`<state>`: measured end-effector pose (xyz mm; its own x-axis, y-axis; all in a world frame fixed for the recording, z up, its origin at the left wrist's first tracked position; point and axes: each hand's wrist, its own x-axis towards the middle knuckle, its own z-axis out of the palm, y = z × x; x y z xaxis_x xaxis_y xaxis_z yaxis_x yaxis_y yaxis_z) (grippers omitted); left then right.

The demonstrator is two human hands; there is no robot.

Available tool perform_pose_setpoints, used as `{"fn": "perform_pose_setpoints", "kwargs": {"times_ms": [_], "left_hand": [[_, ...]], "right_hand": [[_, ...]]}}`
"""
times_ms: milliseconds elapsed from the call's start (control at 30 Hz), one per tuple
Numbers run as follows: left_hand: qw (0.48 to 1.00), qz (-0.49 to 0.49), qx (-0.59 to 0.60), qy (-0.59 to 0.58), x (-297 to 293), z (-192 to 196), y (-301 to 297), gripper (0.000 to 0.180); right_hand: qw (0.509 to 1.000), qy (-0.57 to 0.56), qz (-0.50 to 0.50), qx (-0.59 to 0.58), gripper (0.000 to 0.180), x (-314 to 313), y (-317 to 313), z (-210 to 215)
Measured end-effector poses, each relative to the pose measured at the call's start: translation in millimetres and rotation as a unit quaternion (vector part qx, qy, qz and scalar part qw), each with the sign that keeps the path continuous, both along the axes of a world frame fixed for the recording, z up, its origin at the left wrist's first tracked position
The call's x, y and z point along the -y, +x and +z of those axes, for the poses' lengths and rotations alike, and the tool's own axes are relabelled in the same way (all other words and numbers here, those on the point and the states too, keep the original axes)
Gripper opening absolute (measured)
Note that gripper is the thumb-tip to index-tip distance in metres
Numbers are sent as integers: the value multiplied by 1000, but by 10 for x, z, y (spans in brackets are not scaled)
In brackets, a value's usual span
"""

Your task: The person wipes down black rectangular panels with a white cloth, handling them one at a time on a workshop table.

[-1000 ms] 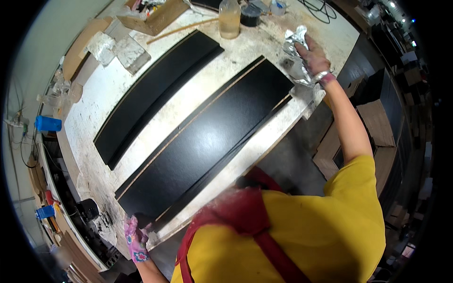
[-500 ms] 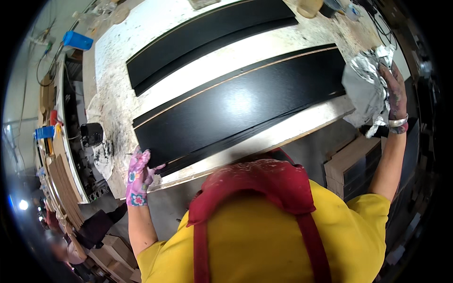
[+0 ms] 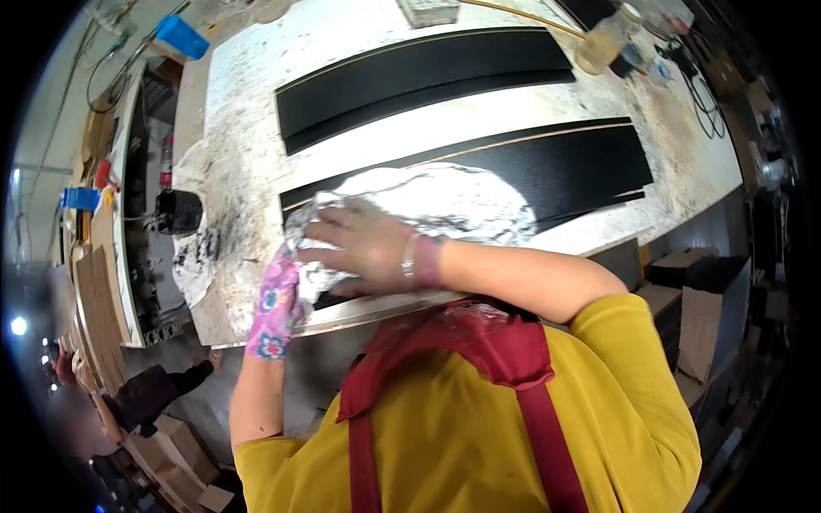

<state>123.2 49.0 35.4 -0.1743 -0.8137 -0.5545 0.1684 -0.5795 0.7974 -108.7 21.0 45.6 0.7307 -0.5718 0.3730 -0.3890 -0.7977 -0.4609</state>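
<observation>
A long black board (image 3: 590,162) with a thin pale line along it lies on the white worktable, nearer to me. Spread over its left and middle part is a crumpled white rag (image 3: 462,197). My right hand (image 3: 363,244), bare, stained and slightly blurred, presses on the rag's left part with fingers apart, keeping hold of it. At the board's left end is my left hand (image 3: 280,286) in a pink flowered glove; the rag and the right hand hide most of its fingers. A second black board (image 3: 428,77) lies farther back.
The stained white worktable (image 3: 239,188) carries a black cup (image 3: 178,212) at left and a cloudy plastic bottle (image 3: 607,41) at far right. A pale block (image 3: 428,12) sits at the back. Cartons (image 3: 705,333) stand below right; a person (image 3: 154,398) is at lower left.
My right hand has swept the rag from the right end of the near board to its left end. The left hand stays by the left end. The whole view has shifted somewhat.
</observation>
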Motion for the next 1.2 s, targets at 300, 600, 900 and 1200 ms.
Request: {"fn": "perform_pose_setpoints", "kwargs": {"times_ms": [300,600,900,1200], "left_hand": [[983,27,-182,9,4,60,-45,55],[956,63,-254,133,-19,-148,150,79],[994,4,-109,19,-157,-130,-6,73],[1000,-12,12,7,-225,383,174,58]], "right_hand": [[959,-18,-252,-127,28,56,-1087,263],[937,229,-252,79,45,81,317,17],[999,3,-25,36,52,186,83,183],[784,312,-470,258,49,-3,-2260,-43]]}}
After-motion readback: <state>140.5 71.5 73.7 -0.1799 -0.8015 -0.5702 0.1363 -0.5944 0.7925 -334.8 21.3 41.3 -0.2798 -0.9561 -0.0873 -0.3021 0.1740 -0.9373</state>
